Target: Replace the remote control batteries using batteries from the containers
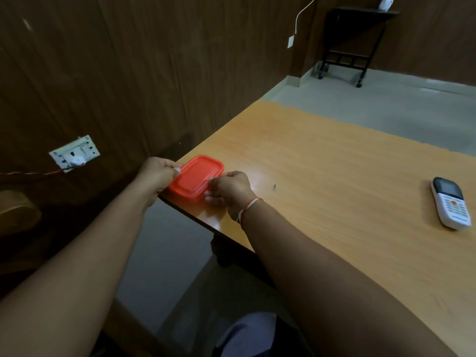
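A small container with a red lid (196, 177) sits at the near left corner of the wooden table (322, 181). My left hand (157, 176) grips its left edge, thumb on the lid's rim. My right hand (229, 189) pinches the lid's right edge with curled fingers. The lid lies closed on the container, so what is inside is hidden. A white remote control (450, 203) with a dark screen lies face up far to the right on the table, apart from both hands.
The container stands close to the table's left edge, with floor below. A wall socket (74, 153) with a plugged cable is on the wood-panelled wall to the left. A black side table (353, 42) stands in the far corner.
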